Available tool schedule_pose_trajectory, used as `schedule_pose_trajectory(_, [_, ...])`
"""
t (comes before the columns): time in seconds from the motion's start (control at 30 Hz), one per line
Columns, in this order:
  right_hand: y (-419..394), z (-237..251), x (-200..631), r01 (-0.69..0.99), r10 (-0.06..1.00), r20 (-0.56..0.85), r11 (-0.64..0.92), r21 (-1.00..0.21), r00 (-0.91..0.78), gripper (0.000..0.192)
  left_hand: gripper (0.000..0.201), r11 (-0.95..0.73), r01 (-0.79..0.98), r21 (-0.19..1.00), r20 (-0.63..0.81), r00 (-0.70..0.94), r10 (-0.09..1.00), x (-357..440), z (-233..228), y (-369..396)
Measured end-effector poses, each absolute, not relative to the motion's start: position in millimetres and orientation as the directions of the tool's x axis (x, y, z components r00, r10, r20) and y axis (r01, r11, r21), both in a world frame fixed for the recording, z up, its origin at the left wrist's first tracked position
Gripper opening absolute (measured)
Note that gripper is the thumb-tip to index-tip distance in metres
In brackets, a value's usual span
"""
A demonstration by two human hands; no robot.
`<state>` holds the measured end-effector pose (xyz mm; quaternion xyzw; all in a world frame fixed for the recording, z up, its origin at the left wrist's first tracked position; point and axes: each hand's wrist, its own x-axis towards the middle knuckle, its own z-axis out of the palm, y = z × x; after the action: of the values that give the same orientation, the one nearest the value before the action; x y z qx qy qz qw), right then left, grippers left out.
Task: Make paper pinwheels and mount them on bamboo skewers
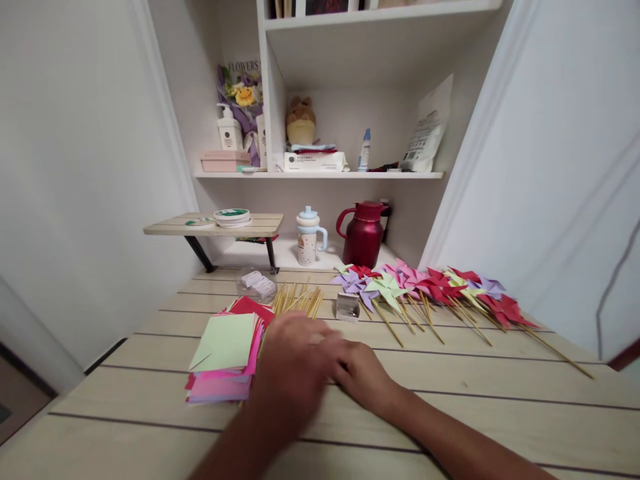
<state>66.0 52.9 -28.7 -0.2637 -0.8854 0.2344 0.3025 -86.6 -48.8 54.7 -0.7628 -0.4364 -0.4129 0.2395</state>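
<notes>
While our left hand [290,363] blurs over the bamboo sticks [297,300] at 12 o'clock and our right hand [365,377] lies flat on the desk [500,400], we cannot tell either hand's fingers, with the paper stack [225,357] at 9 o'clock within reach.

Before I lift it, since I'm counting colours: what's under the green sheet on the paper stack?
Under the green sheet lie pink and red sheets, only edges showing. Wooden sticks run behind the stack; the left hand covers their near ends.
</notes>
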Motion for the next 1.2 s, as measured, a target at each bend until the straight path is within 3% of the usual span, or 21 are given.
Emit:
schedule_pose_trajectory(0.07, [50, -27, 66, 0.311, 0.622, 0.4, 0.728, -0.611, -0.673, 0.02, 0.026, -0.324, 0.935, 0.142, 0.807, 0.081, 0.585, -139, 54, -49])
schedule_pose_trajectory(0.23, [51, -22, 70, 0.27, 0.667, 0.368, 0.653, -0.708, -0.648, 0.02, 0.028, -0.098, 0.932, 0.348, 0.544, -0.116, 0.831, -235, 40, -63])
schedule_pose_trajectory(0.47, [52, -20, 70, 0.266, 0.651, 0.353, 0.657, -0.706, -0.672, 0.022, 0.041, -0.118, 0.888, 0.445, 0.284, -0.015, 0.959, -239, 28, -72])
schedule_pose_trajectory(0.63, [51, -20, 72, 0.273, 0.641, 0.335, 0.66, -0.7, -0.691, 0.022, 0.051, -0.08, 0.903, 0.423, 0.136, 0.023, 0.99, -234, 17, -60])
schedule_pose_trajectory(0.8, [52, -20, 73, 0.273, 0.638, 0.318, 0.653, -0.707, -0.702, 0.022, 0.054, -0.036, 0.855, 0.517, 0.079, -0.005, 0.997, -236, 25, -64])
schedule_pose_trajectory(1.2, [53, -20, 72, 0.271, 0.637, 0.315, 0.65, -0.71, -0.704, 0.023, 0.058, -0.015, 0.75, 0.661, 0.068, -0.041, 0.997, -241, 33, -70])
